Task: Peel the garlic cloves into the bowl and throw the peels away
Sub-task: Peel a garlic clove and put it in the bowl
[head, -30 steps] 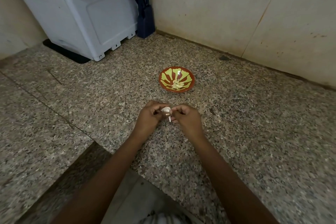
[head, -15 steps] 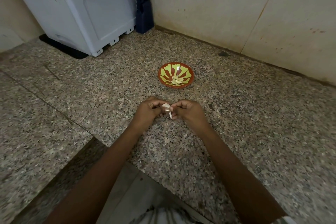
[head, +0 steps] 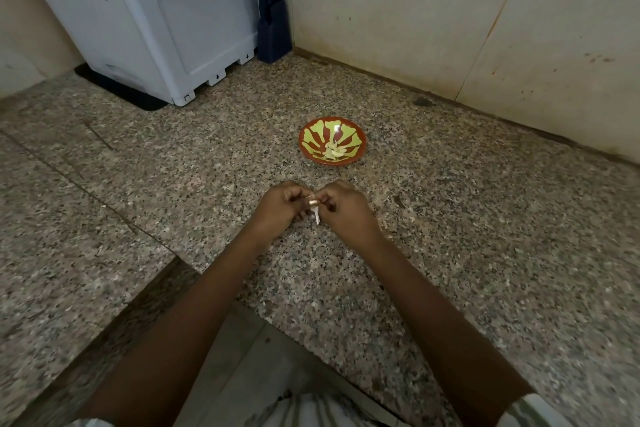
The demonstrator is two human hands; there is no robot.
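- Lower centre of the frame: the left hand (head: 282, 206) and right hand (head: 346, 210) meet just above the speckled grey-brown granite counter (head: 467, 236), fingers curled tight.
- Between the fingertips of both hands sits a small pale garlic clove (head: 313, 202). Both hands pinch it, and a thin white strip of peel (head: 317, 217) hangs below.
- Just beyond, at mid-frame, stands a round red bowl with yellow-green petal pattern (head: 306, 149), holding a small heap of peeled cream cloves (head: 334, 151).
- Judged from this, several cloves are done and this one is half stripped. Dropping it in and binning the peels remain, and no bin shows.
- Upper left: a white plastic appliance (head: 166, 21) and a dark blue knife block (head: 273, 24).
- No readable writing or brand anywhere.
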